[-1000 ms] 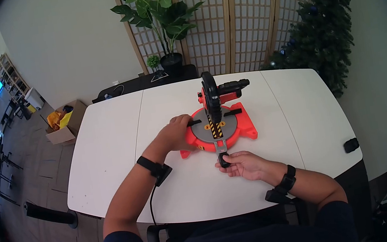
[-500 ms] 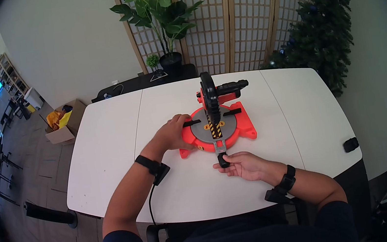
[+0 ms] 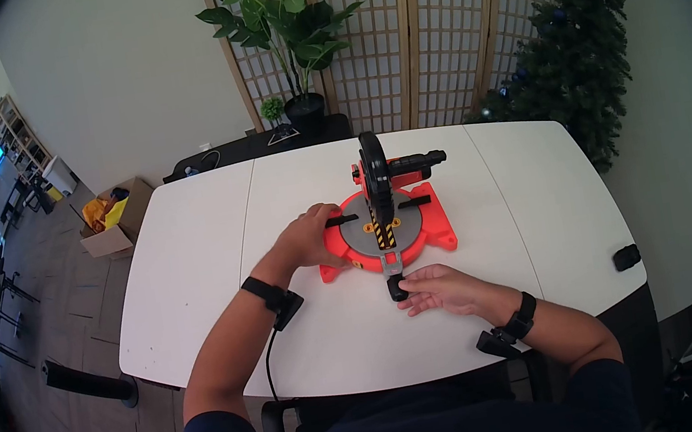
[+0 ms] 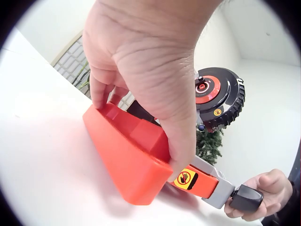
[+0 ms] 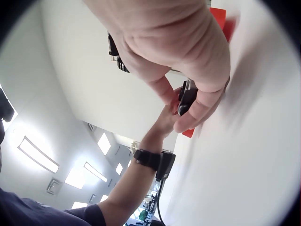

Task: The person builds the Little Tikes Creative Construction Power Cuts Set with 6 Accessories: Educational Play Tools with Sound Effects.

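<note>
A toy miter saw (image 3: 376, 178) stands on the white table, with a red base (image 3: 438, 225) and a round grey turntable (image 3: 356, 234). My left hand (image 3: 307, 237) grips the base's left side; in the left wrist view, fingers lie over the far edge and the thumb presses near the front corner. At the front, my right hand (image 3: 440, 289) holds the black knob (image 3: 397, 288) on the turntable's grey arm. The right wrist view has this knob (image 5: 188, 99) between thumb and fingers. Above the turntable, the black blade guard stands raised, its handle (image 3: 418, 162) pointing right.
A small black object (image 3: 626, 258) lies near the right edge of the white table (image 3: 196, 281). Behind the table are a potted plant (image 3: 306, 111), a lattice screen and a decorated tree (image 3: 575, 51). An open cardboard box (image 3: 112, 240) stands left of it.
My right hand has shifted slightly right on the knob, and its fingertips no longer reach past the knob's left side. The saw has slid very slightly left. My left hand keeps its grip.
</note>
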`<state>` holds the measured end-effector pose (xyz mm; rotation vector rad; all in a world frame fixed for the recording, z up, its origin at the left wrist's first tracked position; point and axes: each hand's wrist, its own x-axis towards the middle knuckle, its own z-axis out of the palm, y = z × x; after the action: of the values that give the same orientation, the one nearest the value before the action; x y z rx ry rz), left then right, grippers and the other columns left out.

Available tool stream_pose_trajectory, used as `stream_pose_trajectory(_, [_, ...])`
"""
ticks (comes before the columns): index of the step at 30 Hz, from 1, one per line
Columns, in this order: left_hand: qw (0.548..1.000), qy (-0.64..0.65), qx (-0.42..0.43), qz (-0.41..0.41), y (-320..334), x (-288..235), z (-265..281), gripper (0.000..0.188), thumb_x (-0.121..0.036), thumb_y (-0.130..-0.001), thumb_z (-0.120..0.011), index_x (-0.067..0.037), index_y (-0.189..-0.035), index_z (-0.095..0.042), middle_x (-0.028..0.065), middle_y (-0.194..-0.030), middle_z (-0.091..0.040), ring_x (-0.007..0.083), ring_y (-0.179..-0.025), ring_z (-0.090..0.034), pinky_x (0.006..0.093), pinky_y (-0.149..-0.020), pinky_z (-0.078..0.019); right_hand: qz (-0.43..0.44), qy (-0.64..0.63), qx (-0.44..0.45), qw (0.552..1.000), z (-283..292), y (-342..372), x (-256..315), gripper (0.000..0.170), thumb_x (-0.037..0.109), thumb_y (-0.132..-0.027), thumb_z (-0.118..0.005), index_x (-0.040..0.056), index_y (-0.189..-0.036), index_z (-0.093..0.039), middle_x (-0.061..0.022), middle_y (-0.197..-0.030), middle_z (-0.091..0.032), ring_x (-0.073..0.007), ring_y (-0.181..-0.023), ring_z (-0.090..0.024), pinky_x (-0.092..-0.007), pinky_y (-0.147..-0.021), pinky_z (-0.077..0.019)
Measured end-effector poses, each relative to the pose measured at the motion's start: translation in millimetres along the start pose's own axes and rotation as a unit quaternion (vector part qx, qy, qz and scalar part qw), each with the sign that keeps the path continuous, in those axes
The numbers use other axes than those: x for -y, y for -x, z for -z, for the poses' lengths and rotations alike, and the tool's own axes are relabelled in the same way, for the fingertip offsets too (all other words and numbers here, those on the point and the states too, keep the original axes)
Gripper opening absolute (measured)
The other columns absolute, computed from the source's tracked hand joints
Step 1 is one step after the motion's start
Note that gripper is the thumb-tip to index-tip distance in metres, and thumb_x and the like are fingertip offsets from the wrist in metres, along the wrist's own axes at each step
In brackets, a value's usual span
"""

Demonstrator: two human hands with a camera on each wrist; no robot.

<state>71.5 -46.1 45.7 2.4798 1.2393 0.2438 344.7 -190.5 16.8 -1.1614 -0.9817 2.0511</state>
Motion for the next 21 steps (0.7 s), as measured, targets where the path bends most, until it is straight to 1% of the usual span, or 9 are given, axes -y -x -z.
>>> stream_pose_trajectory(2, [1.000,-0.002,-0.001,-0.001,1,0,-1,0.111,-0.052,-0.053,-0.094,-0.007,-0.142,-0.046,0.0173,-0.141,-0.054,0.0347,-0.127,-0.057,0.0418,-0.106,-0.0493,0.002,0.008,0.008,1.000,0,-1,0,0.041,0.028,-0.100,-0.068,-0.0051,-0.122,-0.058,-0.0123,-0.114,-0.064,-0.0217,-0.106,-0.068,-0.0354,-0.093,-0.0586])
stream_pose_trajectory(7, [1.000,0.015,-0.010,-0.010,2,2,-6,0.106,-0.046,-0.053,-0.095,-0.009,-0.140,-0.047,0.0137,-0.138,-0.055,0.0342,-0.124,-0.059,0.0416,-0.104,-0.0506,-0.011,0.054,0.020,0.998,-1,-4,0,0.041,0.028,-0.100,-0.068,-0.0054,-0.121,-0.057,-0.0114,-0.114,-0.062,-0.0207,-0.108,-0.066,-0.0338,-0.095,-0.0579])
stream_pose_trajectory(14, [1.000,0.001,-0.015,-0.005,3,0,-9,0.104,-0.043,-0.053,-0.095,-0.011,-0.139,-0.048,0.0122,-0.138,-0.054,0.0334,-0.123,-0.060,0.0411,-0.103,-0.0521,-0.019,0.054,0.036,0.998,0,-4,-2,0.041,0.028,-0.100,-0.067,-0.0050,-0.122,-0.057,-0.0110,-0.117,-0.061,-0.0203,-0.110,-0.065,-0.0325,-0.099,-0.0564])
stream_pose_trajectory(16, [1.000,-0.001,-0.016,-0.002,4,1,-10,0.103,-0.043,-0.053,-0.095,-0.011,-0.138,-0.048,0.0120,-0.139,-0.054,0.0332,-0.122,-0.060,0.0411,-0.102,-0.0527,-0.023,0.050,0.043,0.998,1,-5,-3,0.042,0.027,-0.101,-0.067,-0.0053,-0.125,-0.056,-0.0113,-0.119,-0.060,-0.0203,-0.112,-0.065,-0.0324,-0.100,-0.0560])
stream_pose_trajectory(20, [1.000,-0.002,-0.013,-0.001,5,0,-9,0.104,-0.043,-0.053,-0.095,-0.011,-0.138,-0.048,0.0120,-0.139,-0.054,0.0331,-0.122,-0.061,0.0410,-0.102,-0.0529,-0.022,0.071,0.039,0.996,0,6,11,0.044,0.026,-0.100,-0.067,-0.0069,-0.127,-0.054,-0.0134,-0.122,-0.060,-0.0210,-0.114,-0.065,-0.0349,-0.100,-0.0565])
stream_pose_trajectory(21, [1.000,-0.002,-0.013,-0.003,5,0,-9,0.104,-0.043,-0.053,-0.096,-0.011,-0.139,-0.048,0.0120,-0.139,-0.054,0.0331,-0.122,-0.061,0.0410,-0.103,-0.0529,-0.018,0.107,0.041,0.993,1,8,15,0.046,0.027,-0.099,-0.069,-0.0067,-0.128,-0.054,-0.0140,-0.124,-0.061,-0.0211,-0.113,-0.065,-0.0352,-0.096,-0.0574])
